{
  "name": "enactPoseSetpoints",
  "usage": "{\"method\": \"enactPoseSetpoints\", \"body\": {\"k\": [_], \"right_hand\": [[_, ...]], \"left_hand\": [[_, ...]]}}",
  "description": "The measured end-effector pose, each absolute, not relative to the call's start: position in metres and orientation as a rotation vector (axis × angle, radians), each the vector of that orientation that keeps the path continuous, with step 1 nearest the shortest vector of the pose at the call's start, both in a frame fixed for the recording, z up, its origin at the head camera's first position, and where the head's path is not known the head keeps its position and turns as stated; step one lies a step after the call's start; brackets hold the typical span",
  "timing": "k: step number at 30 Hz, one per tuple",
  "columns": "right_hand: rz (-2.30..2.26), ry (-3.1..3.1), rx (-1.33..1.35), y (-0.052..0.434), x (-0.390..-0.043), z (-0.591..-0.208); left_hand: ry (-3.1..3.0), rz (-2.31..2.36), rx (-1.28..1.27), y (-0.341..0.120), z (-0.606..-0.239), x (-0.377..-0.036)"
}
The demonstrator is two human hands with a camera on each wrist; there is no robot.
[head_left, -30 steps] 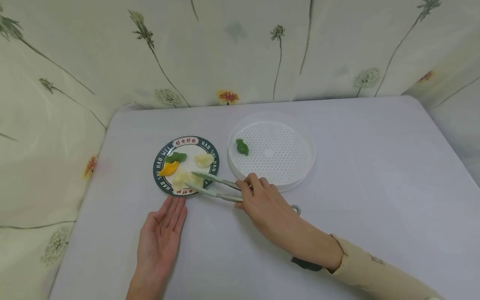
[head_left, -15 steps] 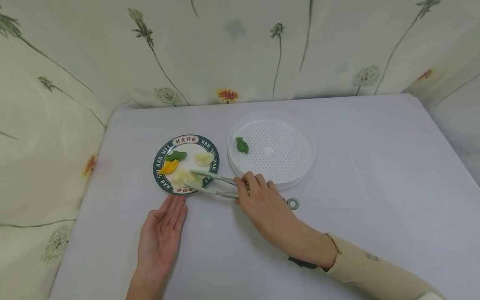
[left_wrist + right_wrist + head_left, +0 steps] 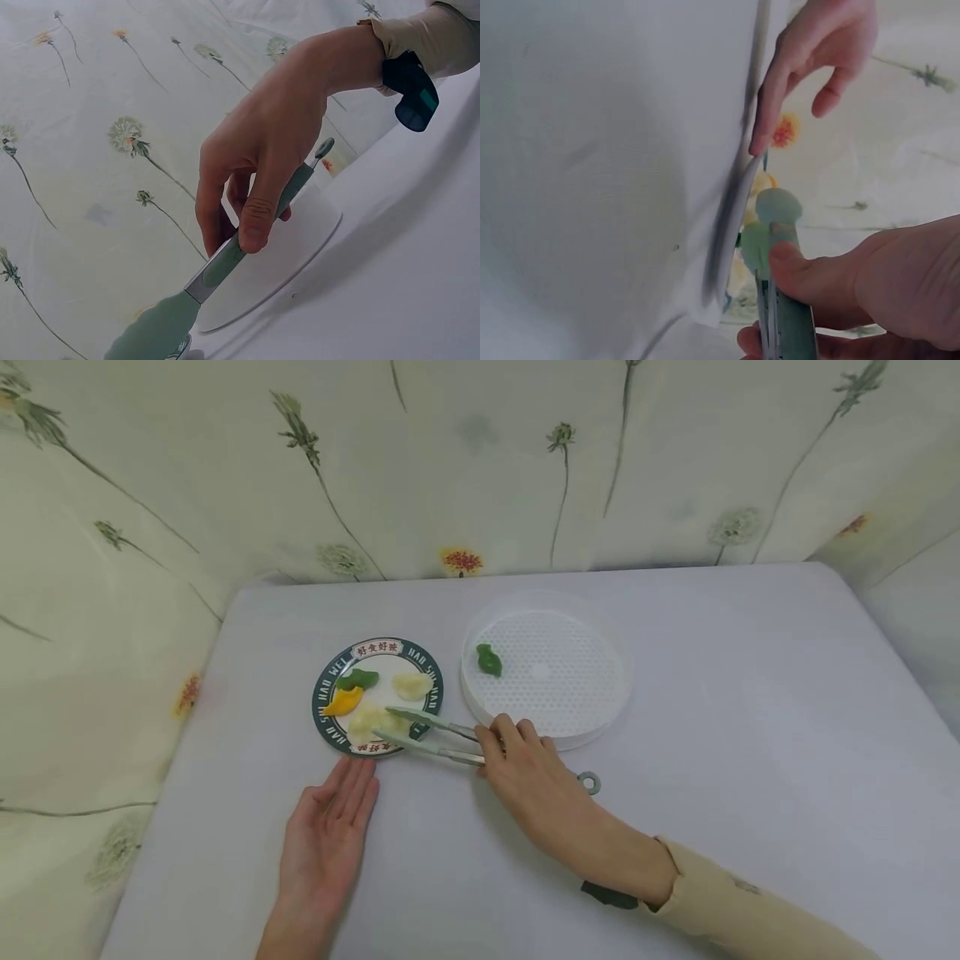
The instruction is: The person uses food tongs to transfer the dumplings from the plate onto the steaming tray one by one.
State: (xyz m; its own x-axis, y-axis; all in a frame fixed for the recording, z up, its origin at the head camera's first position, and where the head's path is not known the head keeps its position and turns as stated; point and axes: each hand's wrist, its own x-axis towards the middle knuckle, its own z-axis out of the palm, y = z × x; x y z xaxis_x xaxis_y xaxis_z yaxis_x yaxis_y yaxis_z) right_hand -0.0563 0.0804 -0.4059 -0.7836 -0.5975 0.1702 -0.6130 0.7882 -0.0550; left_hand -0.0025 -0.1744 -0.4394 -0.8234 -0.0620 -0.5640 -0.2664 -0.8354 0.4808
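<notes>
Tongs (image 3: 427, 719), gripped by the right hand (image 3: 536, 785), spread over pale dumplings (image 3: 363, 723); pick-up seems in hand, needing a squeeze; the left hand (image 3: 327, 843), fingers straight, touches the plate (image 3: 385, 667).

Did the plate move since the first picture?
No. Against the tray, the plate sits in the same spot; the whole view just shifted slightly.

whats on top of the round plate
On the plate lie a green piece, a yellow piece and, at right, a pale piece; a pale clump sits beneath the tongs, whose arms hide part of it.
</notes>
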Motion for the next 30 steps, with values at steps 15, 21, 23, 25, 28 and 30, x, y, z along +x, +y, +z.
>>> {"method": "enactPoseSetpoints", "body": {"k": [15, 21, 23, 25, 28, 30], "right_hand": [[0.379, -2.845, 0.902, 0.083, -0.061, -0.403], [0.348, -2.793, 0.856, 0.09, -0.067, -0.398], [0.317, -2.773, 0.853, 0.09, -0.072, -0.395], [0.276, -2.762, 0.857, 0.09, -0.076, -0.392], [0.204, -2.755, 0.859, 0.088, -0.083, -0.389], [0.167, -2.757, 0.86, 0.087, -0.086, -0.388]], "left_hand": [[0.873, 2.778, -0.879, -0.174, -0.443, -0.004], [0.924, 2.749, -0.89, -0.171, -0.444, -0.003], [0.933, 2.749, -0.886, -0.172, -0.444, -0.003], [0.933, 2.752, -0.878, -0.173, -0.445, -0.002], [0.929, 2.756, -0.86, -0.174, -0.445, -0.003], [0.923, 2.761, -0.853, -0.173, -0.445, -0.003]]}}
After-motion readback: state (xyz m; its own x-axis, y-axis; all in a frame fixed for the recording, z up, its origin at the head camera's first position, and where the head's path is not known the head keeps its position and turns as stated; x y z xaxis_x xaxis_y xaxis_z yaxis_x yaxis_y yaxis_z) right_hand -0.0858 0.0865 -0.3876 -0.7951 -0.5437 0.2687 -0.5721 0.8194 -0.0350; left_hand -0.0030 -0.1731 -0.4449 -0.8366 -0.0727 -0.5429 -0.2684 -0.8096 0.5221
